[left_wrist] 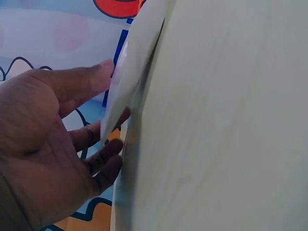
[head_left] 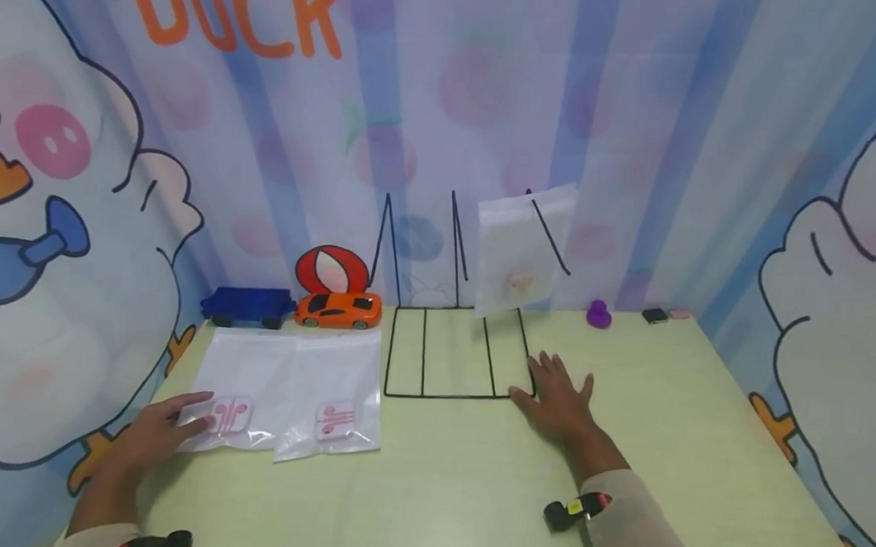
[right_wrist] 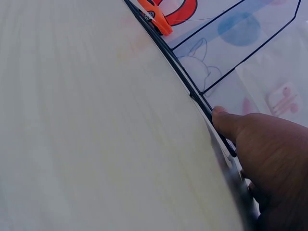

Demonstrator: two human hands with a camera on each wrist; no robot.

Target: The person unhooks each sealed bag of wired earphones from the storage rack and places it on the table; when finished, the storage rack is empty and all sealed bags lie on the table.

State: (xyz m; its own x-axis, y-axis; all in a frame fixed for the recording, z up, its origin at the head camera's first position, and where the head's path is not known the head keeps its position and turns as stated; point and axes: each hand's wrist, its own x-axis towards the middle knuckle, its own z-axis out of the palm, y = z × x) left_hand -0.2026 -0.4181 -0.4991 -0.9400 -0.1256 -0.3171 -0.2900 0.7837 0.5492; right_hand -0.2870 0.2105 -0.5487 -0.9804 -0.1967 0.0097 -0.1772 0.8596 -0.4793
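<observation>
Lifting seems the step: well left of the black wire rack [head_left: 450,396], the left hand [head_left: 148,440] pinches a flat, translucent white plastic bag [head_left: 243,362]; the right hand [head_left: 561,405], spread wide, touches the rack. Next calls for a firm grip.

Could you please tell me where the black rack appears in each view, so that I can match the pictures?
Head: in the middle, with the right hand at the near right corner of the rack.
Left wrist: not in this picture.
Right wrist: the rack slants from the top edge down toward the right, beside the thumb.
Shared landmark: the red ball, at the top in both wrist views.
</observation>
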